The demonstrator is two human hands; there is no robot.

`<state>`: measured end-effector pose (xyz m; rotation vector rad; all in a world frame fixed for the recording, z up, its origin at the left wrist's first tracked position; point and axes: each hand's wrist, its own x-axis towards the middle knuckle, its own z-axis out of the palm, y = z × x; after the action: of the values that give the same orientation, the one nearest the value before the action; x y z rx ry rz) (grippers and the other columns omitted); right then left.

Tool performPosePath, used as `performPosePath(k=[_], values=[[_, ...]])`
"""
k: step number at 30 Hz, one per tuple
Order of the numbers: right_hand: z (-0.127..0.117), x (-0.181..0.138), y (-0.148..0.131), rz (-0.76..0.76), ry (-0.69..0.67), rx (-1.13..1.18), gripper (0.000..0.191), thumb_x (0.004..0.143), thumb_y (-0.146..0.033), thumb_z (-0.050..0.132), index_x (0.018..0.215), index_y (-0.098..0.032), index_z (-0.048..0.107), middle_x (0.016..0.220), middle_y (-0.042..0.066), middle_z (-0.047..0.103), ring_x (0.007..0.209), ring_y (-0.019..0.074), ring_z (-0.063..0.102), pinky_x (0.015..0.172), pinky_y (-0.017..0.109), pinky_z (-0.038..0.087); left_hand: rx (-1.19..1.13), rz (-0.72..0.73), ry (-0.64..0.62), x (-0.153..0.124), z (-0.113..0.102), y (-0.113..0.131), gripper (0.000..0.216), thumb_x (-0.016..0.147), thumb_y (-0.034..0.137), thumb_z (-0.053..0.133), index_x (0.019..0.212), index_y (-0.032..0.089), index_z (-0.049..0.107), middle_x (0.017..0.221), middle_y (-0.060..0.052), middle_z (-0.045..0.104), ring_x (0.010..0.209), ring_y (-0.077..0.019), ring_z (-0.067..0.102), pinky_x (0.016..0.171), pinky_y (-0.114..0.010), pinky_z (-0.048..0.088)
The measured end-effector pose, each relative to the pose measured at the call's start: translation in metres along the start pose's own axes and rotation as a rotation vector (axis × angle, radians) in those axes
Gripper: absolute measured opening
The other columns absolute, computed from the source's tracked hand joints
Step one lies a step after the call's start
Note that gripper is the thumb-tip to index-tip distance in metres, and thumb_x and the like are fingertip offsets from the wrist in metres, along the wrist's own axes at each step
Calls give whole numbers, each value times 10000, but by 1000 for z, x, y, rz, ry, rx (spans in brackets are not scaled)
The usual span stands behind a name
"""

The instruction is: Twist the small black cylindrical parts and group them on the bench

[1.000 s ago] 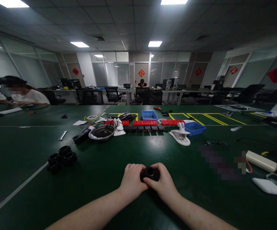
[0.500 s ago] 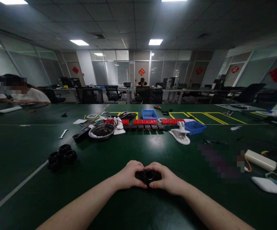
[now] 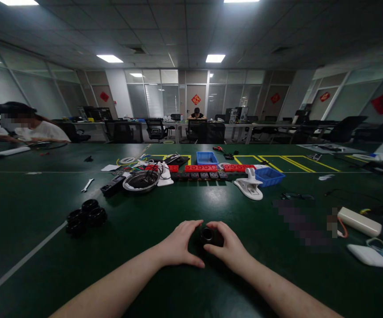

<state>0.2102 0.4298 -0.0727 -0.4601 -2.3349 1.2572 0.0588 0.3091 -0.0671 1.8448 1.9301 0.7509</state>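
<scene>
A small black ring-shaped part [image 3: 207, 234] stands on the green table [image 3: 145, 282] right in front of me. My left hand [image 3: 181, 244] curves round its left side, thumb low on the table and fingers arched over the top. My right hand [image 3: 228, 247] cups its right side with the fingers bent round it. Both hands touch the part and hold it between them. Its lower half is hidden behind my fingers.
Several black rings [image 3: 85, 215] lie in a cluster at the left. Farther back are a metal bowl [image 3: 141, 181], red terminal strips [image 3: 200, 168], two blue bins [image 3: 269, 176] and a white clamp [image 3: 249, 187]. White devices [image 3: 360, 221] lie at the right. A person [image 3: 32, 129] sits at the far left.
My hands have spread a little apart around the black part, and the left thumb has dropped to the table. The part has stayed where it was.
</scene>
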Motion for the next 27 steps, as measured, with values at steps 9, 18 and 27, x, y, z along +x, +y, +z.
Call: performPosePath(k=[9,18,27], values=[[21,-1,-2,43,206,-106,296,588,-194,645,854,-180,515,850,27,542,823,192,510,727,319,413,250,-154,307,5,19,20,417,558,443,661,861,198,512,866,-20,533,890,-226,498,1014,-484,143],[13,-2,-6,-72,88,-182,290,610,-195,647,876,-175,533,867,35,532,837,191,492,749,327,398,200,-150,250,7,15,10,238,561,318,655,673,184,493,703,14,518,738,-183,499,850,-389,344],[-10,1,-12,-223,-239,-130,397,683,-225,627,1067,-222,528,978,46,515,930,195,475,824,333,384,19,53,-14,6,-4,2,414,575,409,698,904,188,579,889,-19,544,874,-203,478,790,-306,373]])
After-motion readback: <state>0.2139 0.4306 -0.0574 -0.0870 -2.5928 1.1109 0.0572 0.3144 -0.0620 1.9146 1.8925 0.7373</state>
